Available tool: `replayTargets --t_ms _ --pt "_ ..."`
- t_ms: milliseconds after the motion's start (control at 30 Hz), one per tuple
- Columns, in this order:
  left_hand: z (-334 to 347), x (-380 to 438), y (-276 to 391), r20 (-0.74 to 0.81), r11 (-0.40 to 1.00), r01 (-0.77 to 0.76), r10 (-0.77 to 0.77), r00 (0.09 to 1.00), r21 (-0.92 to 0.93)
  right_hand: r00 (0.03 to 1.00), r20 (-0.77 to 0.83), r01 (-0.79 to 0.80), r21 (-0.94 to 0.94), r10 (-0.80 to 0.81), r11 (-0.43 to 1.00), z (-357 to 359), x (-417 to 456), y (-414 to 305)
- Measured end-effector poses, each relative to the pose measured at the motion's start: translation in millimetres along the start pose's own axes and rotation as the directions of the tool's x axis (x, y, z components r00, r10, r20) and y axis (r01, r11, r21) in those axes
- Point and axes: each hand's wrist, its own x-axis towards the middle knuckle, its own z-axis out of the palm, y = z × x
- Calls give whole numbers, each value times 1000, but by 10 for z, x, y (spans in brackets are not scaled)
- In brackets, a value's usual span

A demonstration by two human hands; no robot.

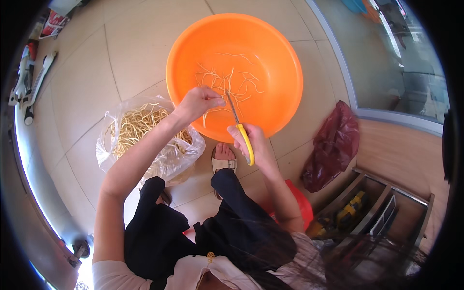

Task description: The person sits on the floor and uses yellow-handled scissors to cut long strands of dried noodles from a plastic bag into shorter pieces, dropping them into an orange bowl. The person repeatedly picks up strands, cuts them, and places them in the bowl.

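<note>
An orange plastic basin (279, 79) stands on the tiled floor, with several thin pale roots (250, 77) scattered in it. Above its near left side is my left hand (203, 101), thumb and fingers pinched together on a thin pale root (205, 117) that hangs below them. My right hand (253, 141) grips yellow-handled scissors (246, 145) over the near rim, their blades pointing away, with the tip close to my left fingertips. Left of the basin, a clear plastic bag (103, 152) holds many more such roots (139, 121), partly hidden by my left forearm.
A dark red plastic bag (331, 148) lies on the floor at the right, beside a glass-and-wood partition (395, 116). Nearer on the right stands an open wooden rack (384, 188) with tools inside. A red plastic object (301, 203) shows behind my right forearm. White metal parts (40, 78) are at the far left.
</note>
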Motion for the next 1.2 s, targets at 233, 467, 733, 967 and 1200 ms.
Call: replayTargets --t_ms 233,467,733,967,1200 --pt "-533 -640 -97 -291 713 -54 -214 933 -699 918 42 380 191 -394 905 419 -155 475" --pt "-709 -1665 -498 -534 573 -312 -270 801 -758 847 531 72 -59 -30 996 956 -270 421" --pt "-689 -1815 -576 -497 493 -294 -355 791 -819 831 551 -14 -110 73 994 1251 57 280" --pt "-771 -1890 -740 -476 523 -215 -438 763 -825 838 519 -71 -201 167 977 1296 97 153" --pt "-632 -1833 -613 -496 540 -231 -417 762 -809 736 41 663 -239 -675 709 1534 6 133"
